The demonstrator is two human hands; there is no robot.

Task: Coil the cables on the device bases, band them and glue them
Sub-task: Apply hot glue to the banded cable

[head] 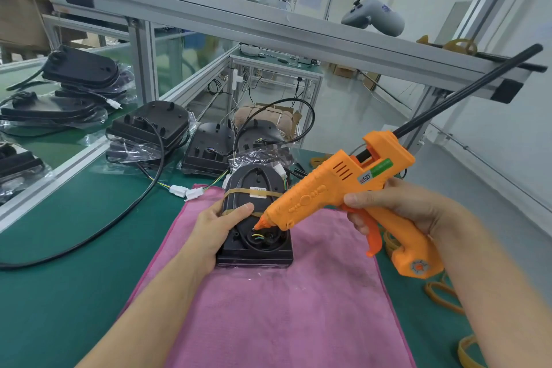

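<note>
Where bases crowd behind: loose cable [89,230].

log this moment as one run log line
step: gluing | left hand: holds banded device base on pink cloth | right hand: grips glue gun, nozzle at wires

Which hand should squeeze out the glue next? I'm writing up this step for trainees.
Right. The right hand already grips the glue gun, finger by the trigger, nozzle at the wires on the device base. The left hand grips that base, steadying it.
</note>
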